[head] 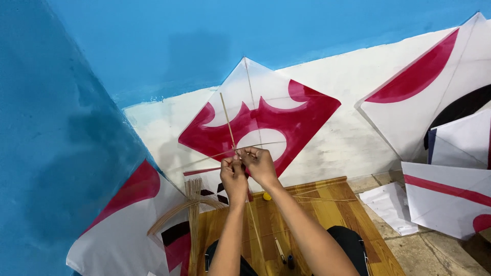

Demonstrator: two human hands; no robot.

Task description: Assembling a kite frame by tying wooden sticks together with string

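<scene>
Now, hands: we are pinching crossed bamboo sticks with left hand and right hand.
Progress: sticks crossing before the red-and-white kite; no paper attached.

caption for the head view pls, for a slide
Both hands, left hand and right hand, pinch crossed thin sticks.

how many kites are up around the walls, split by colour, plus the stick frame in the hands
Red and white kites: 4 (centre, lower left, upper right, lower right)
White kite with a dark edge: 1
Crossed stick frame: 1, pinched by the left hand and the right hand
Total: 6
</scene>
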